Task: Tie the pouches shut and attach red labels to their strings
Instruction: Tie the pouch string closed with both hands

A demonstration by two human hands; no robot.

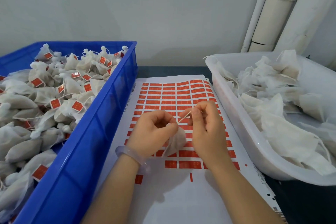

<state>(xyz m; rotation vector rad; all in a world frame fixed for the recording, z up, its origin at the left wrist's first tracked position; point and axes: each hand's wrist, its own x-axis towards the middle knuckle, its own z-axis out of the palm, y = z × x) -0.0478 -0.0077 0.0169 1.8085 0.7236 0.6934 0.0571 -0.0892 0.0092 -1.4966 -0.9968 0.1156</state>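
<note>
White mesh pouch (177,142) sits just above the sheet of red labels (163,96) on the table (172,71), its neck pinched in the left grip (154,129), the right grip (205,125) pinching its straight string (184,117), between a blue crate (101,114) and a white tub (236,114)

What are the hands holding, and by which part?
The left hand grips a pouch at its gathered neck. The right hand pinches the pouch's string, which runs taut between the two hands.
</note>
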